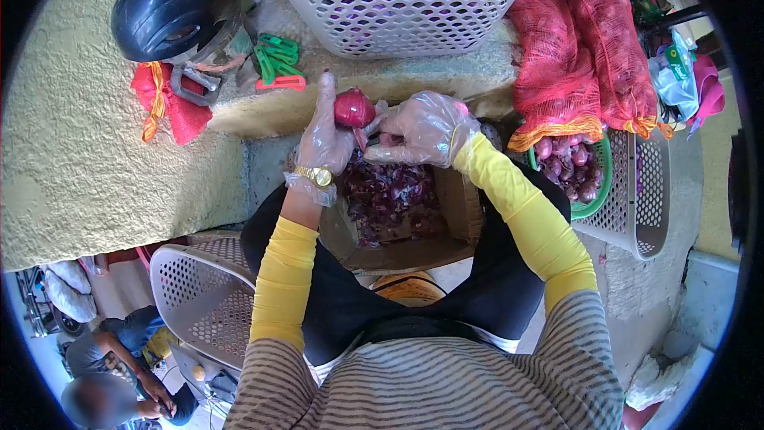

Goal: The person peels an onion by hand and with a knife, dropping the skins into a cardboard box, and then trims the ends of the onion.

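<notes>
A shiny red onion [354,108] rests against my left hand [326,131], which wears a clear plastic glove and a gold watch; the thumb points up beside the onion. Close on its right, my gloved right hand [422,131] has its fingers curled, with something purplish partly hidden between them. A strip of peel hangs between the two hands. Below them, a cardboard box [458,207] between my knees holds many dark purple onion skins [390,199].
A large perforated basket [390,8] stands ahead. Red mesh sacks [557,56] lie at the right above a green-rimmed basin [605,183] of onions. A helmet [163,8] and green clips [277,58] sit front left. Another basket [199,295] and a seated person [127,358] are lower left.
</notes>
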